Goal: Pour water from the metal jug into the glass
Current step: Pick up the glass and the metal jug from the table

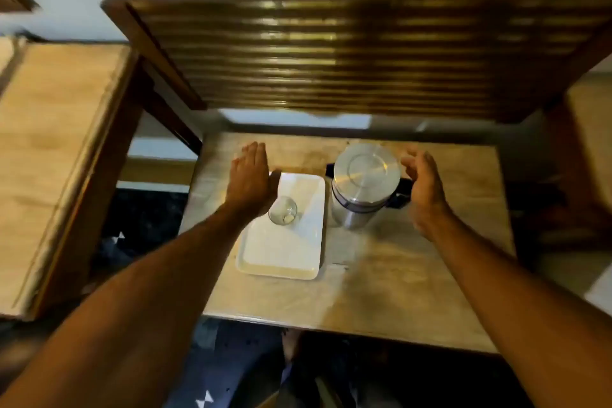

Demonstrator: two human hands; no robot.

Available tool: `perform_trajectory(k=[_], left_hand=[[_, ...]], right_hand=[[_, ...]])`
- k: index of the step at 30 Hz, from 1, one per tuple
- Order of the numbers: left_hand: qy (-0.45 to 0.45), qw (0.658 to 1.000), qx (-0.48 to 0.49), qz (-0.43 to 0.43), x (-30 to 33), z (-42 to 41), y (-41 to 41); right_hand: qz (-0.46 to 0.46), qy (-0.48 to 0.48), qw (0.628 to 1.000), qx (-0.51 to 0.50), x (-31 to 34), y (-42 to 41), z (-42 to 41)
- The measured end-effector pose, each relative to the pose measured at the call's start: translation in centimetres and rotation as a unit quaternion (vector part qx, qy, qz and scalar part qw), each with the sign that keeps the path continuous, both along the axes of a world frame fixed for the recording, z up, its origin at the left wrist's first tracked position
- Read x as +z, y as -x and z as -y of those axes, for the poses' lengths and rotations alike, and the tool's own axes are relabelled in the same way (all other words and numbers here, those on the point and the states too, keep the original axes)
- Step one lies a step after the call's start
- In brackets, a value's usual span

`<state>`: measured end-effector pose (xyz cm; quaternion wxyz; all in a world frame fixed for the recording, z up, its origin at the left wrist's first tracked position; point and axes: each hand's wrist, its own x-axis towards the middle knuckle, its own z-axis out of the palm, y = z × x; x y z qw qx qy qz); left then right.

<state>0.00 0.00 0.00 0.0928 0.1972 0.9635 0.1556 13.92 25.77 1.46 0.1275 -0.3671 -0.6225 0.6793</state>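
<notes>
In the head view, the metal jug [362,184] is seen upright on the surface [414,262], long axis vertical, lid on, its dark handle pointing toward the right hand [425,189], which is spread, empty and just beside it. The glass [282,210] stands upright on the white tray [284,255], left of the jug, with the left hand [250,180] held flat, fingers together, just beside it; the right hand is judged nearer the jug.

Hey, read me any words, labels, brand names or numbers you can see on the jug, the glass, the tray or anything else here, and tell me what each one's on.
No readable text anywhere in this view.
Metal jug: plain lid and body, no label showing.
Glass: clear, unmarked.
White tray: blank.
Table: only stains, and the picture is blurred.
</notes>
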Motion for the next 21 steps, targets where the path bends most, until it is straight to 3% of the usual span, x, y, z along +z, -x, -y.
perform_trajectory(k=[4, 6, 8, 10, 13, 17, 21], left_hand=[[0.07, 0.993, 0.058, 0.076, -9.0, 3.8, -2.5], [0.036, 0.987, 0.061, 0.146, -12.6, 5.2, -4.1], [-0.065, 0.977, 0.058, 0.192, -14.8, 5.6, -5.4], [-0.179, 0.959, 0.089, 0.2, -16.5, 5.3, -6.4], [-0.276, 0.925, 0.177, 0.193, -18.6, 3.4, -6.7], [-0.298, 0.908, 0.226, 0.187, -20.6, 1.2, -6.4], [-0.281, 0.92, 0.209, 0.176, -20.0, 1.3, -7.1]], right_hand=[[0.008, 0.034, 0.999, -0.039, -7.2, -1.8, 0.3], [0.005, 0.055, 0.996, -0.076, -8.9, -1.5, 0.3], [-0.007, 0.06, 0.992, -0.111, -9.6, -0.9, 0.5], [-0.031, 0.061, 0.99, -0.125, -10.6, -0.3, 0.7], [-0.085, 0.062, 0.984, -0.145, -11.0, 0.5, 1.0], [-0.126, 0.058, 0.98, -0.145, -11.8, 1.7, 0.8], [-0.095, -0.013, 0.989, -0.113, -11.6, 1.4, 1.1]])
